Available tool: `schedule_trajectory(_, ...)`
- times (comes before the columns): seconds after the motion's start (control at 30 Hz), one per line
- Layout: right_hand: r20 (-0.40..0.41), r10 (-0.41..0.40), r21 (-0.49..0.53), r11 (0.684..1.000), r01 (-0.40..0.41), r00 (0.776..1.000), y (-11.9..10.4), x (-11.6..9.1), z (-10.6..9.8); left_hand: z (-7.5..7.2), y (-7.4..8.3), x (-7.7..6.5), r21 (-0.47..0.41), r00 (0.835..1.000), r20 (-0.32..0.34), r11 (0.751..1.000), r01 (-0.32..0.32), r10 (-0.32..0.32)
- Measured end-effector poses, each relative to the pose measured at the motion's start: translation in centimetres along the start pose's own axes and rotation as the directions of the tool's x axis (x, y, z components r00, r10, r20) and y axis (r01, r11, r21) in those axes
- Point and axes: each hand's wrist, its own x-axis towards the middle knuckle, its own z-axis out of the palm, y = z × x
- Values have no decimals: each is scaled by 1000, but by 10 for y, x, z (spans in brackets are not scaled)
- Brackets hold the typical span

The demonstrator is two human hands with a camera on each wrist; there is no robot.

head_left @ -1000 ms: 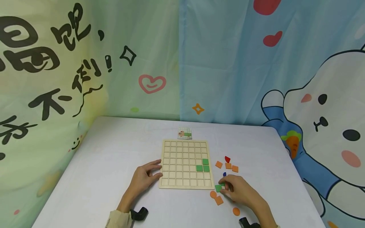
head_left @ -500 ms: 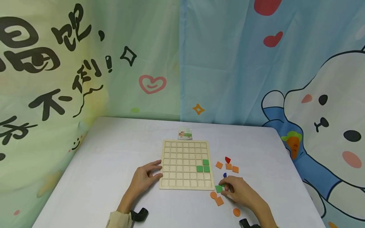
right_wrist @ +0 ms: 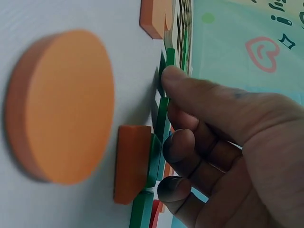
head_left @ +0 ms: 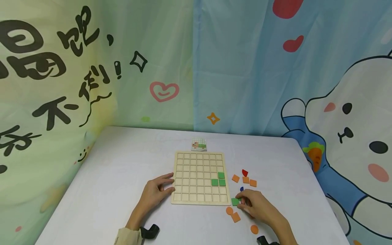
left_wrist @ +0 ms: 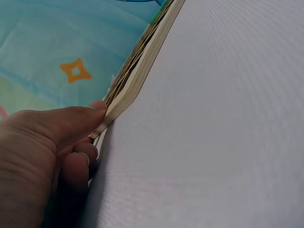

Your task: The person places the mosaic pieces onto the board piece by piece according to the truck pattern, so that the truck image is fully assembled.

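My left hand (head_left: pixel 155 190) lies at the left edge of the wooden grid board (head_left: pixel 179 201), fingertips touching its side. Close up in the left wrist view, the thumb (left_wrist: pixel 83 116) meets the board's edge (left_wrist: pixel 137 78). To the right of the board, my right hand (head_left: pixel 255 203) pinches a green square tile (head_left: pixel 235 201) between thumb and fingers. A shadow shows beside this green square tile (right_wrist: pixel 170 57) in the right wrist view; its far side is hidden. Green tiles (head_left: pixel 222 182) occupy a few cells near the board's right edge.
Orange square tiles (head_left: pixel 246 180) and a red piece (head_left: pixel 244 173) lie behind my right hand, with a partly hidden blue piece (head_left: pixel 242 189). Nearer are an orange disc (head_left: pixel 254 229), a smaller orange disc (head_left: pixel 229 211) and an orange tile (head_left: pixel 235 217). A picture card (head_left: pixel 199 144) stands behind the board.
The pinched green tile has risen slightly and now looks a little tilted. The left hand and board hold their places; the whole head view has shifted slightly.
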Motion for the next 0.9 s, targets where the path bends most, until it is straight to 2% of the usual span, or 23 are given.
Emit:
schedule_trajectory(0.2, -29, -2, -16, 1000, 1, 1000, 0, 4, -1, -1, 1, 0, -14, 999, 12, 999, 30, -30)
schedule_trajectory(0.47, -100, -21, -10, 1000, 20, 995, -5, 13, 0, -2, 2, 0, -8, 1000, 16, 1000, 26, -26)
schedule_trajectory(0.7, -114, -8, -15, 1000, 6, 993, -15, 24, -2, -2, 1, 0, -14, 1000, 14, 1000, 20, -20)
schedule_trajectory(0.9, -111, -53, -11, 999, 52, 992, -19, 35, -4, 0, 0, 0, -8, 1000, 1, 1000, 2, -2)
